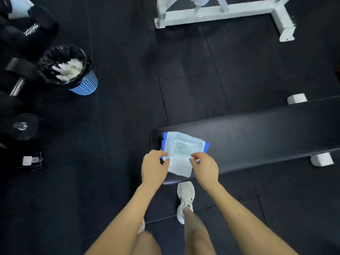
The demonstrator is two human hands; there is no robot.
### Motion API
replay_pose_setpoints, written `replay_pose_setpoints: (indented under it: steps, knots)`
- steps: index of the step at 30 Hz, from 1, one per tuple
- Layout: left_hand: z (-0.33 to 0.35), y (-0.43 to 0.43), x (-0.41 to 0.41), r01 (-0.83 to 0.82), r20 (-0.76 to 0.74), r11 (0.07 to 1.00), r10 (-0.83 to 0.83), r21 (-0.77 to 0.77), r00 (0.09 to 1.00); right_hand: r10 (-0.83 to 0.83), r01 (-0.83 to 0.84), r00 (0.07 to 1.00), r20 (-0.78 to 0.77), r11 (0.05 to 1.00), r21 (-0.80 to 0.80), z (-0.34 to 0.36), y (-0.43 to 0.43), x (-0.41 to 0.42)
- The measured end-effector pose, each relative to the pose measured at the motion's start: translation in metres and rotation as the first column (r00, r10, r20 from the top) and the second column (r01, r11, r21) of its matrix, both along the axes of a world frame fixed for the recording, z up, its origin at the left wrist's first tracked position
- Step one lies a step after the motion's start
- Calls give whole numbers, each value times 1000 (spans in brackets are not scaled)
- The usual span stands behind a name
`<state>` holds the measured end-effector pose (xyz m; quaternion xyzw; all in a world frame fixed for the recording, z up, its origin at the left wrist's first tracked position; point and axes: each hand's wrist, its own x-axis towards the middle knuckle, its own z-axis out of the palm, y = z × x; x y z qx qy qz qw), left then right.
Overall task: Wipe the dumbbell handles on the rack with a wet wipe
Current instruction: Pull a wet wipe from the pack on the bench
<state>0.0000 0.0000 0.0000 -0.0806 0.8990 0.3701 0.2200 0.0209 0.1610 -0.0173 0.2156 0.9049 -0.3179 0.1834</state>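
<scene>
A white and blue pack of wet wipes (184, 144) lies on the near end of a black padded bench (266, 133), its lid flap (179, 166) folded open toward me. My left hand (153, 167) pinches the pack's left edge beside the flap. My right hand (205, 167) pinches the flap's right corner. Black dumbbells with metal handles (17, 87) sit on a rack along the left edge, far from both hands; another handle (31, 29) shows at the top left.
A blue mesh bin (84, 83) lined with a black bag holds used white wipes beside the dumbbells. A white bench frame (220, 13) stands at the top. My white shoe (185, 196) is under the bench end. Dark rubber floor tiles lie between.
</scene>
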Motion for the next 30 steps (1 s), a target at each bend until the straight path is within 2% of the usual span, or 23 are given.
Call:
replay_pose_setpoints:
  steps: [7,9,12,20,25,30]
  knots:
    - [-65,28,-20,-53,21,997,54,-63,998,295,-300,954,56,927,225,-69,-7,-45]
    - [-83,33,-26,-20,30,996,23,-90,999,299,-290,954,15,910,295,-86,-12,-52]
    - [-95,38,-30,110,12,977,-110,-183,994,272,-239,961,-53,910,338,-96,-18,-51]
    - [-115,40,-26,197,-120,918,-251,-343,960,88,-22,955,-282,973,229,-97,-7,-28]
    - [-119,52,-29,136,-114,911,-194,-390,974,41,-15,973,-228,993,118,-107,-6,-20]
    - [-122,60,-29,47,-64,939,-73,-340,995,-60,66,984,-166,997,35,-107,-8,-28]
